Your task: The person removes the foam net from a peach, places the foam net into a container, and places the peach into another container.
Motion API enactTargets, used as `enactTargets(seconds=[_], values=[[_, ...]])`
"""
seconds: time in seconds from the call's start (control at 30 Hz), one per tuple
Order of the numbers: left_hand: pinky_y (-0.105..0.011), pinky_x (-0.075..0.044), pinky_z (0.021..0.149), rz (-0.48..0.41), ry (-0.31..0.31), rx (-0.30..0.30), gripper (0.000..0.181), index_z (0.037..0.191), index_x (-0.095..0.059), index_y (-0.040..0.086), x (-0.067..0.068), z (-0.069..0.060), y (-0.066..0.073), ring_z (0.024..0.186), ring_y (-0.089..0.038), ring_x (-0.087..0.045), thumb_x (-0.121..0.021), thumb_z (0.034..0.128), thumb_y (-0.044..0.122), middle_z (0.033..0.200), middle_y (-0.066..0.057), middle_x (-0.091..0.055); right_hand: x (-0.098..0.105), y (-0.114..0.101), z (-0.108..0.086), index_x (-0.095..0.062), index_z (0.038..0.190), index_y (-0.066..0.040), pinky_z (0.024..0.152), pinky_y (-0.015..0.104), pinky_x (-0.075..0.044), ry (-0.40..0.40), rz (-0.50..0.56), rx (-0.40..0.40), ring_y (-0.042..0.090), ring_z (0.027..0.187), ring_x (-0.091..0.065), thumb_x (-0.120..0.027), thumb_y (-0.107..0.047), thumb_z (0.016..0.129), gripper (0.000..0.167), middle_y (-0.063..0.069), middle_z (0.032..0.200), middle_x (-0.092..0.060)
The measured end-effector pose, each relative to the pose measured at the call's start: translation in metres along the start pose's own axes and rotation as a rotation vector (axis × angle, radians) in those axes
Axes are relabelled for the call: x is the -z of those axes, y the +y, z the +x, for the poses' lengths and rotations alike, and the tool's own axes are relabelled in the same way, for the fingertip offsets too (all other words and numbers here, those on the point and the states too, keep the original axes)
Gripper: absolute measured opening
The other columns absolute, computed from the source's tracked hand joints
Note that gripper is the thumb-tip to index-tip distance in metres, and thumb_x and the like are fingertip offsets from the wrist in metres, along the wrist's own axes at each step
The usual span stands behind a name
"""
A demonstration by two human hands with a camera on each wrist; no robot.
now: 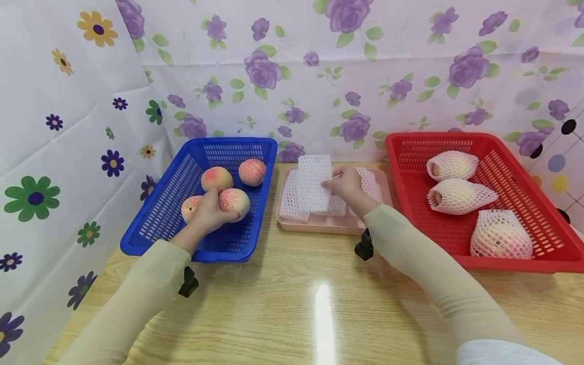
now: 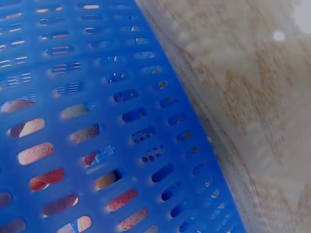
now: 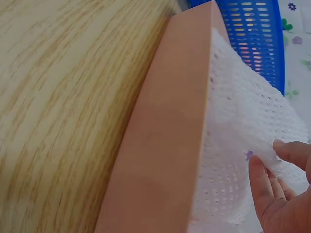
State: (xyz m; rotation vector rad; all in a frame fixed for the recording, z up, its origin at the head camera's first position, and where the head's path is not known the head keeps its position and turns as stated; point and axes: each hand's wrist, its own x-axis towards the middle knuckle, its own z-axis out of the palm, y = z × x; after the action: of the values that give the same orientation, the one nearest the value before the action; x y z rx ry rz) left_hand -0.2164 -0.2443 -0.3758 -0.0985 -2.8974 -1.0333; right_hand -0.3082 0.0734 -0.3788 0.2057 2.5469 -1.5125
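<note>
My left hand point(image 1: 210, 211) grips a peach point(image 1: 234, 204) inside the blue basket point(image 1: 262, 213). Three other peaches lie around it, one pinkish peach point(image 1: 252, 172) at the back right. In the left wrist view the basket's slotted wall point(image 2: 141, 114) hides the hand, and bits of peach show through the slots. Over the pink tray point(image 1: 315, 226) my right hand point(image 1: 349, 186) pinches the edge of a white foam net sleeve point(image 1: 315, 182). More foam net sleeves lie under it on the tray. In the right wrist view, thumb and fingertips point(image 3: 260, 170) meet the netting.
At the right stands a red basket point(image 1: 429, 243) with three fruits in foam nets, one of them a netted fruit point(image 1: 501, 235) near its front. The wooden table point(image 1: 274, 314) runs along the front. Flowered cloth point(image 1: 310, 86) hangs behind the baskets.
</note>
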Motion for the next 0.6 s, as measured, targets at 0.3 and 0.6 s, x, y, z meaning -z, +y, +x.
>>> enactTargets(seconds=[0.3, 0.6], values=[[-0.052, -0.043, 0.096, 0.027, -0.029, 0.046, 0.071, 0.126, -0.037, -0.014, 0.000, -0.001, 0.000, 0.107, -0.041, -0.052, -0.076, 0.0731, 0.012, 0.119, -0.032, -0.051, -0.008, 0.005, 0.002, -0.054, 0.109, 0.001, 0.077, 0.032, -0.056, 0.049, -0.064, -0.015, 0.025, 0.082, -0.068, -0.076, -0.013, 0.079, 0.039, 0.016, 0.108, -0.064], [-0.051, -0.044, 0.094, 0.082, -0.044, 0.035, 0.067, 0.123, -0.041, -0.012, -0.002, 0.002, -0.002, 0.104, -0.040, -0.053, -0.076, 0.0717, 0.013, 0.116, -0.029, -0.054, -0.013, 0.007, 0.001, -0.055, 0.108, 0.005, 0.089, 0.039, -0.049, 0.100, -0.254, 0.036, 0.030, 0.100, -0.054, -0.075, -0.014, 0.079, 0.040, 0.018, 0.108, -0.059]])
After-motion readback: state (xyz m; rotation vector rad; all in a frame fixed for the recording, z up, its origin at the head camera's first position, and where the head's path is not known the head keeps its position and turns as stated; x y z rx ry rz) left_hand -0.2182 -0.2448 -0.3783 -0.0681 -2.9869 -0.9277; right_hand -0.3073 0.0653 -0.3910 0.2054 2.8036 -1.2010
